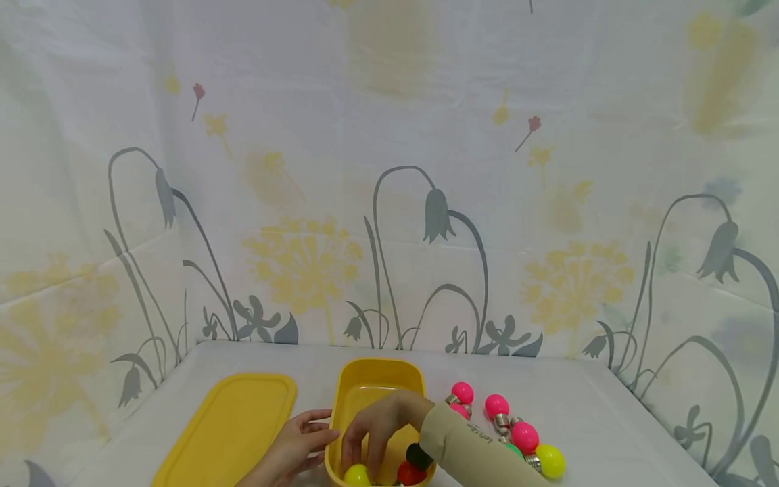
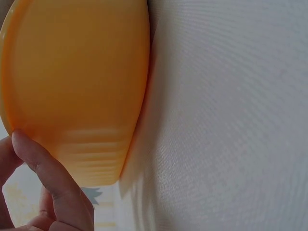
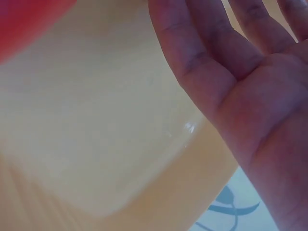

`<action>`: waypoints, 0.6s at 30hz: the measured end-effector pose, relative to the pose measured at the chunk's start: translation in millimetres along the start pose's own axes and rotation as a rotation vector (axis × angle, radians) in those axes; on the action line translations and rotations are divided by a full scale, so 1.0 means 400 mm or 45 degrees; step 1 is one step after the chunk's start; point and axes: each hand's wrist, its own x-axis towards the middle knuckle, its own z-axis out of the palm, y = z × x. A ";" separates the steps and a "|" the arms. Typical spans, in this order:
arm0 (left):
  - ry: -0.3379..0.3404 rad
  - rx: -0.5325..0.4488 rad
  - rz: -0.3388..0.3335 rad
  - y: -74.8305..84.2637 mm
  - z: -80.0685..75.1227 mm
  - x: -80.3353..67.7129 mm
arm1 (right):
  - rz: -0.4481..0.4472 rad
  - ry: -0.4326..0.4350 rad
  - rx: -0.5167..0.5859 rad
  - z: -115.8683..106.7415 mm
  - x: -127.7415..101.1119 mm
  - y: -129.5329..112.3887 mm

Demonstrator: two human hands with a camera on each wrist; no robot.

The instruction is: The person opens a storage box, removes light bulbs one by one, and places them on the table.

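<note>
A yellow plastic box [image 1: 379, 366] stands in front of me in the head view. My left hand [image 1: 301, 443] is at its left side, fingers fairly straight, thumb and fingertips touching the rim and outer wall. Inside the box is my right hand [image 1: 380, 421], its fingers pointing down. Its thumb and fingers flank a yellow light bulb [image 1: 356, 475] near the front left; their tips are cut off in the right wrist view. Close by in the box lie a red bulb [image 1: 411, 473] and a black bulb [image 1: 418, 456], partly covered by the right sleeve.
The flat yellow lid [image 1: 234, 423] lies on the white tabletop left of the box. To the right are several loose bulbs, among them a pink bulb [image 1: 525, 437], a yellow bulb [image 1: 550, 461] and a partly hidden green bulb [image 1: 514, 449]. A flower-printed curtain [image 1: 402, 135] hangs behind.
</note>
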 end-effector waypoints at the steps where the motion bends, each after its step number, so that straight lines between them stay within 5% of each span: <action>1: -0.004 -0.003 0.002 0.000 0.000 0.000 | -0.003 -0.006 -0.017 0.001 0.001 -0.002; 18: -0.019 -0.016 -0.019 -0.001 -0.001 0.003 | -0.130 0.133 -0.123 0.020 -0.028 -0.031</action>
